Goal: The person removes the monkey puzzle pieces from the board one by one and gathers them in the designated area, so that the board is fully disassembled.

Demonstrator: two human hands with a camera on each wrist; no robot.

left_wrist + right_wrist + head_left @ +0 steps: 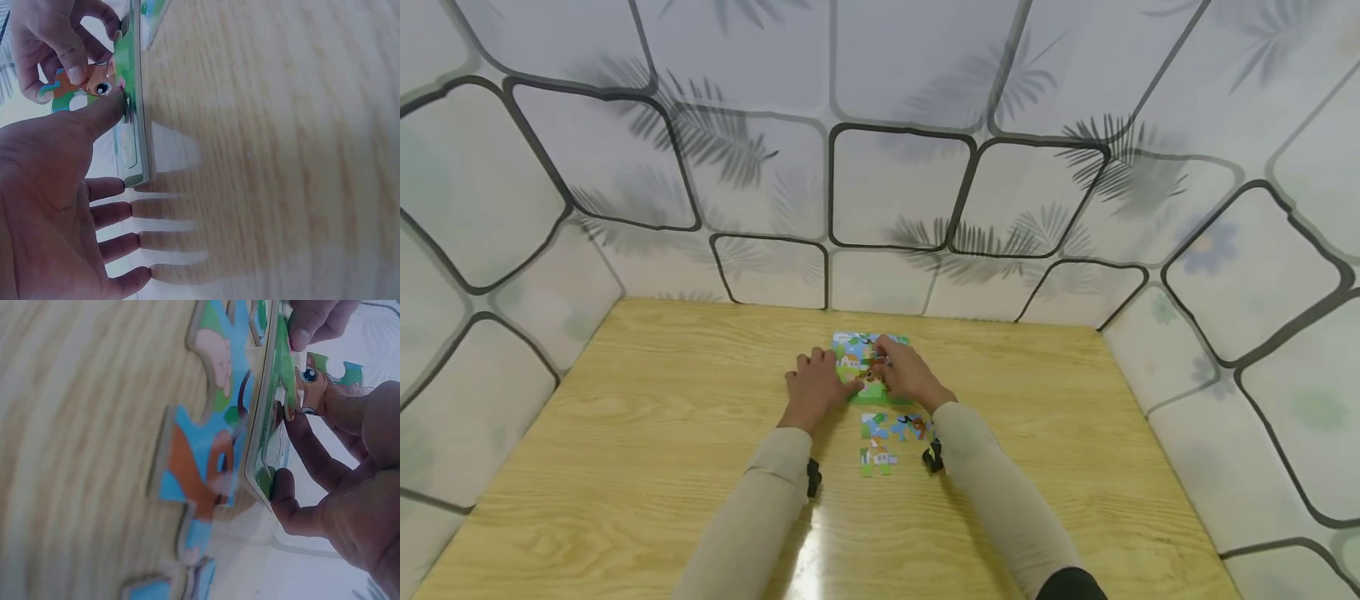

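While the right hand [908, 375] pinches a cartoon-faced cardboard puzzle piece [94, 81] between thumb and fingertips over the colourful rectangular puzzle tray [871, 367] at the far middle of the pale wooden table [625, 433], the left hand [812, 387] lies spread, its thumb touching the same piece. Seating it well probably calls for matching the printed picture first, lowering the piece flat and pressing evenly. Loose blue-and-green puzzle pieces [887, 437] lie just beside the tray's near edge.
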